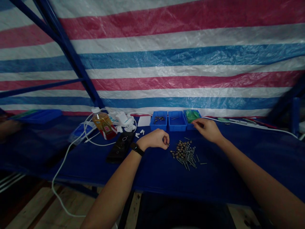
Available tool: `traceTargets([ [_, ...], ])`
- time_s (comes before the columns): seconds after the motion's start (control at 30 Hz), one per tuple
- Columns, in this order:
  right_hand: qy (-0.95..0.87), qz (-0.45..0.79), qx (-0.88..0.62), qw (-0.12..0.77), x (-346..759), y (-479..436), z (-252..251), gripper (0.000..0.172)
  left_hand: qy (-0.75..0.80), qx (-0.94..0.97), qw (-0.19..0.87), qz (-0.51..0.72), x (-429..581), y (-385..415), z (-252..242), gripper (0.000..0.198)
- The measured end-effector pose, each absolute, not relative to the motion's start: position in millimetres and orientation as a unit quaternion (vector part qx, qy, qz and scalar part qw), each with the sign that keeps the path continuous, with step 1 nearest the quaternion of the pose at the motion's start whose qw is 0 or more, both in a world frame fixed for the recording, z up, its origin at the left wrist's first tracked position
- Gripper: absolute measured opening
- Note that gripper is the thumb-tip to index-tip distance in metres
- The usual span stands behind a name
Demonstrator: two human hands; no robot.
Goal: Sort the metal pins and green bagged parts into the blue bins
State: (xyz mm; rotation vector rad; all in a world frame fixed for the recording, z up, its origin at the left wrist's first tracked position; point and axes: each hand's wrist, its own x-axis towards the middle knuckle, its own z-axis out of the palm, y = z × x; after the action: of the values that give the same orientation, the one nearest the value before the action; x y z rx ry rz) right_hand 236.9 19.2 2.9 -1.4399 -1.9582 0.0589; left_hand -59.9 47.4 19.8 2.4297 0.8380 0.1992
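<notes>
A pile of screws and nails [185, 153] lies on the blue table cloth [166, 171] in front of me. My left hand [156, 139] rests just left of the pile, fingers curled in a pinch on something small I cannot make out. My right hand [206, 128] reaches toward the rightmost of three small blue bins [177, 121], the one holding green material [192, 115]; its fingers are curled at the bin's front edge. The left bin [159, 122] holds a few dark screws.
A bottle of amber liquid [104, 125], white cables and chargers [124, 121], and a black phone-like device [120, 147] sit at the left. A striped tarp [166, 63] hangs behind the table. Blue frame bars [69, 54] cross at left. Another blue tray [38, 115] lies far left.
</notes>
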Motion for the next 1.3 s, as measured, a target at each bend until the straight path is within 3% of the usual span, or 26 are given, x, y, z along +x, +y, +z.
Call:
traceTargets([
  [0.6, -0.765, 0.009, -0.561, 0.317, 243, 24, -1, 0.032, 0.305, 0.918, 0.228, 0.112, -56, 43, 22, 0.013],
  [0.73, -0.766, 0.008, -0.549, 0.335, 239, 20, 4, 0.031, 0.34, 0.895, 0.1, 0.271, -50, 42, 29, 0.009],
  [0.9, -0.776, 0.016, -0.534, 0.334, 231, 15, 7, 0.03, 0.439, 0.794, -0.099, 0.408, -45, 47, 36, 0.029],
  [1.0, -0.782, 0.023, -0.527, 0.332, 229, 14, 7, 0.03, 0.39, 0.848, -0.065, 0.353, -46, 43, 38, 0.029],
  [1.17, -0.781, 0.013, -0.53, 0.331, 230, 15, 8, 0.03, 0.288, 0.946, 0.081, 0.12, -48, 32, 31, 0.025],
  [1.3, -0.781, 0.01, -0.532, 0.327, 230, 15, 8, 0.031, 0.293, 0.946, 0.106, 0.084, -41, 31, 22, 0.018],
])
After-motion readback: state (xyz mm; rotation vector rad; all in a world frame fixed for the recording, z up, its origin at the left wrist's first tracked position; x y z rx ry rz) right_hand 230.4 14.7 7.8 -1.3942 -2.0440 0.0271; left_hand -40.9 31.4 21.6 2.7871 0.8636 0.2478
